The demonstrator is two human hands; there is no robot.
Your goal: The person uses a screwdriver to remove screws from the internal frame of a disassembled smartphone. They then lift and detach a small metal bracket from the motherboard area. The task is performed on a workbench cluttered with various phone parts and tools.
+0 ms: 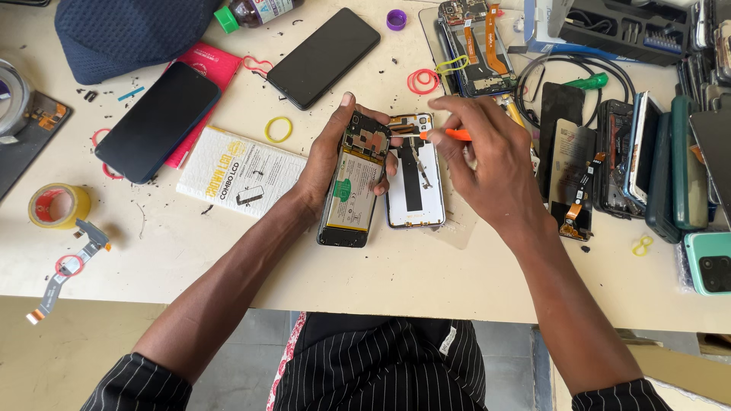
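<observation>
My left hand (329, 156) grips an opened phone (352, 186) with its back off, showing the battery and circuit board, tilted up off the table. My right hand (487, 164) is closed on an orange-handled tool (455, 135) whose tip points at the top of the opened phone. Right beside the phone lies its white back cover (416, 183), inner side up, with a dark strip down its middle.
Two dark phones (156, 122) (323, 57), a white printed box (240, 171), rubber bands, a tape roll (59, 205) and a flex cable (72, 262) lie to the left. Stacked phones and parts (647, 167), a bit tray (617, 27) crowd the right. Table edge runs near me.
</observation>
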